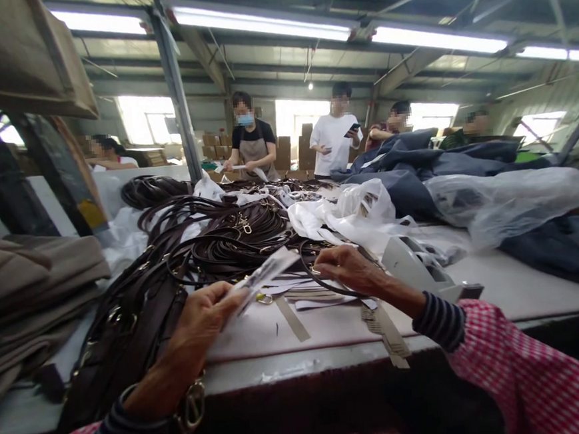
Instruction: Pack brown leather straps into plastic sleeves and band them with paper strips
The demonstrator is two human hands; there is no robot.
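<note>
My left hand (pixel 205 320) is closed on a narrow clear plastic sleeve (pixel 268 272), which tilts up to the right over the table. To its right, my right hand (pixel 348 267) pinches a thin dark brown strap (pixel 331 288) near a small gold metal fitting. The strap bends in a loop by the fingers. Beyond both hands spreads a large heap of dark brown straps (pixel 222 252) with gold clasps. A loose gold clasp (pixel 264 299) shows between the hands, beside a stack of white and beige strips (pixel 320 295).
A pale plastic device (pixel 414 267) stands right of my right hand. Clear plastic bags (pixel 513 199) and dark blue fabric (pixel 415 157) lie at the right. Folded brown fabric (pixel 34 284) is piled left. Tape strips (pixel 293 318) stick to the table. Several people are beyond the table.
</note>
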